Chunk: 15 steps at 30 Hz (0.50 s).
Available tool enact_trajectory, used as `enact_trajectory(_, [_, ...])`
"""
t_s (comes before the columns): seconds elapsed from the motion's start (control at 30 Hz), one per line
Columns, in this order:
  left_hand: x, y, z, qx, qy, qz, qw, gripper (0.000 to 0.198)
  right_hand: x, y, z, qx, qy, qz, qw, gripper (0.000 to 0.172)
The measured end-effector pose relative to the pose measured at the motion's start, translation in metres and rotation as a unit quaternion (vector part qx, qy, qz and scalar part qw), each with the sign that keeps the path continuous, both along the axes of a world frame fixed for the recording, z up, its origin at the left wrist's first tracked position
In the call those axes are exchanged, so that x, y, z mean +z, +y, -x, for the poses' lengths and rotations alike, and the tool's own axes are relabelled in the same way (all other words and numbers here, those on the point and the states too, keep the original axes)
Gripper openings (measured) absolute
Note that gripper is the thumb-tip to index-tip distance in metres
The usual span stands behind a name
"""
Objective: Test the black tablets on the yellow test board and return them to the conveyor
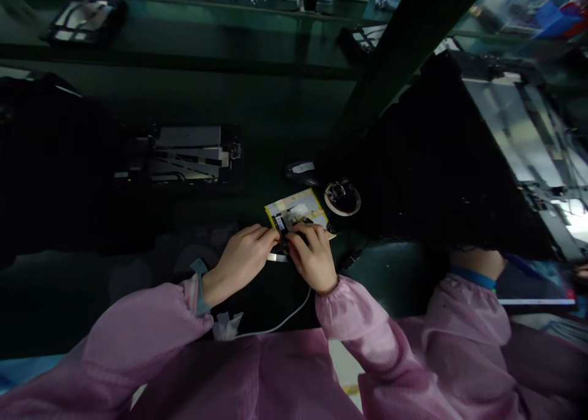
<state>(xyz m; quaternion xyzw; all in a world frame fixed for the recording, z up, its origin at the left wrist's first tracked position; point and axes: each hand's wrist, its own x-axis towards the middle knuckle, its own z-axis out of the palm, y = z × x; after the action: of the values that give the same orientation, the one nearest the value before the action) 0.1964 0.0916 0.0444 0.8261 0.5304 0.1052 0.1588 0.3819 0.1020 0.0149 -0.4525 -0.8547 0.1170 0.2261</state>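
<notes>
My left hand [242,259] and my right hand [313,256] meet over a small yellow flat part [298,208] on the dark green bench. Both hands have curled fingers pinching a small black component [285,231] at the near edge of the yellow part. A pale strip [277,258] lies just under my fingers. Both my sleeves are pink, and a white cord [280,323] runs from my left wrist toward my right wrist.
A roll of tape [342,198] sits right of the yellow part. An opened device with grey panels [184,155] lies further back left. A black tray stack [441,163] fills the right. Another person's pink sleeve [473,313] is at the right.
</notes>
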Motion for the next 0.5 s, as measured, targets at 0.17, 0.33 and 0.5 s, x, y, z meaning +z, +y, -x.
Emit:
enact_trajectory(0.17, [0.006,0.006,-0.003,0.054,-0.007,0.038,0.998,0.012,0.005,0.001,0.002,0.004,0.029,0.032,0.999,0.012])
enact_trajectory(0.33, [0.007,0.005,-0.004,0.028,-0.005,0.036,0.999,0.012,0.010,0.003,0.011,-0.024,0.087,0.075,0.993,0.010])
enact_trajectory(0.5, [0.003,-0.003,-0.003,-0.037,0.046,-0.038,0.998,0.016,0.008,0.007,0.017,-0.053,0.132,0.121,0.982,0.010])
